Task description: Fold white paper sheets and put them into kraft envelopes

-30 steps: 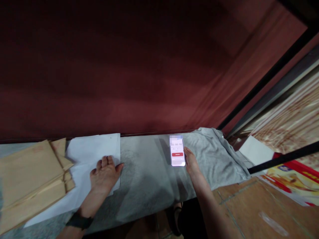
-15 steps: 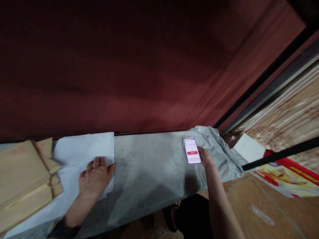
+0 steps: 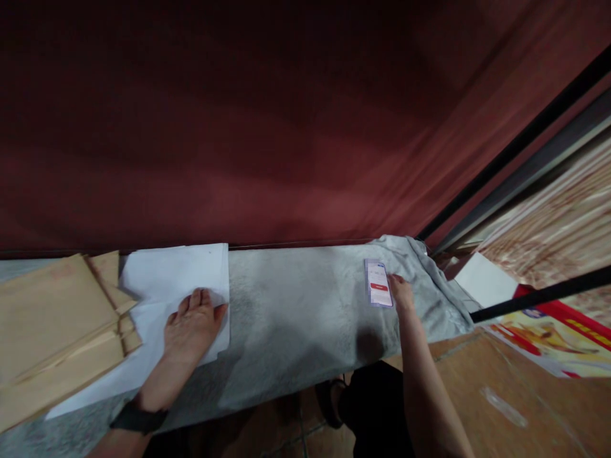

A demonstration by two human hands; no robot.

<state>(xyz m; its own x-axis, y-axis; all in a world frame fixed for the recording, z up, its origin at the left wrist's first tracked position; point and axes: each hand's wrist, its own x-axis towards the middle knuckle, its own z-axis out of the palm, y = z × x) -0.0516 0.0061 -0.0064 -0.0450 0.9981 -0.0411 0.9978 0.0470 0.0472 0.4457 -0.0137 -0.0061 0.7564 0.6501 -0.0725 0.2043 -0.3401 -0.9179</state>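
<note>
See phone (image 3: pixel 380 285) at four o'clock, right grip (image 3: pixel 402 292) at three-o'clock edge; cannot tell if pinching. Likely stiff, slick, breakable: take by long sides. Left grip (image 3: pixel 193 326) spread on paper (image 3: pixel 167 270), eight o'clock.

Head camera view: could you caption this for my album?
Left hand on white sheets near brown paper; right hand at the edge of a lit phone, above grey cloth.

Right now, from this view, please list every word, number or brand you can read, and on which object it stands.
No text is sharp enough to quote.
Phone: faint figures on the screen, too blurred; the label on its red button, too small.
Red and yellow package: yellow lettering and a blue emblem, both too blurred.
</note>
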